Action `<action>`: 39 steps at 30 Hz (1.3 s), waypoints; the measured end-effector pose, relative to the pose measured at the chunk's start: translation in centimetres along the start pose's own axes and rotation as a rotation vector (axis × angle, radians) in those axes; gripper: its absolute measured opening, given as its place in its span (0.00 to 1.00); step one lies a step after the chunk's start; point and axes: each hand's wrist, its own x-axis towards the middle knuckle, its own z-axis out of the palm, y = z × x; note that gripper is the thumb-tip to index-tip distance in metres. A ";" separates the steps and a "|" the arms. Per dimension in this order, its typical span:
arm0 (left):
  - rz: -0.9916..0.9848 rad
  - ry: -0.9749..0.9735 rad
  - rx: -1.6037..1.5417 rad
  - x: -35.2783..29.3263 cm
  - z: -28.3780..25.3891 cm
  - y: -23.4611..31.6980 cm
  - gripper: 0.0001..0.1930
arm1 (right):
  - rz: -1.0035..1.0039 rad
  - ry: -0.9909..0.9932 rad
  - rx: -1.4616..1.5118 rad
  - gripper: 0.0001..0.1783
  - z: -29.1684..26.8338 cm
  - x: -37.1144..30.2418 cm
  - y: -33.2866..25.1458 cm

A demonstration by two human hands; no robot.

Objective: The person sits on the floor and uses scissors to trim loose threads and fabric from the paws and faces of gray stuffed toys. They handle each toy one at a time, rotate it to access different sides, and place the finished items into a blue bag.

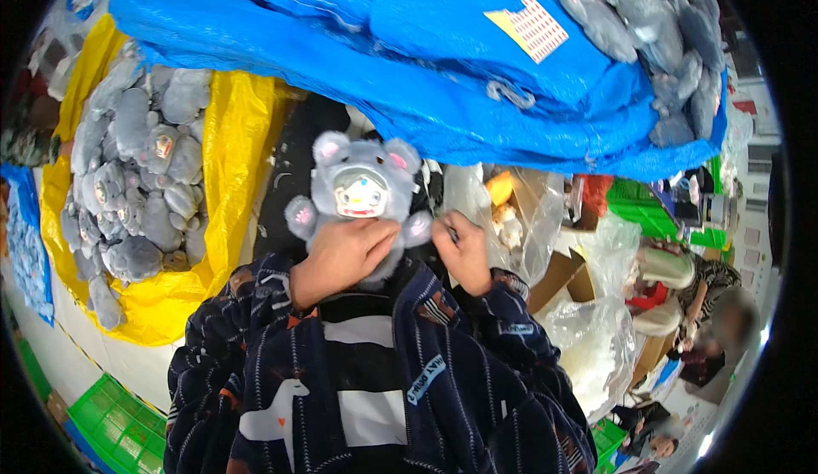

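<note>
A grey plush bear with pink inner ears, pink paw pads and a pale doll face lies face up in front of me. My left hand lies across its chest just under the face, fingers curled and pinched on the fur. Beside the bear's paw on the right, my right hand is closed with thumb and finger together. A small dark bit shows at its fingers, too small to name. Both hands hide the bear's lower body in part.
To the left stands a yellow sack full of grey plush bears. A blue tarp with more grey plush and a printed sheet spreads ahead. At right are clear plastic bags, cartons, green crates and other people.
</note>
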 end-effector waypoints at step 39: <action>-0.745 0.392 -1.435 -5.3 -2.5 -4.3 0.14 | -0.072 0.271 -0.080 0.11 3.4 -0.7 -2.1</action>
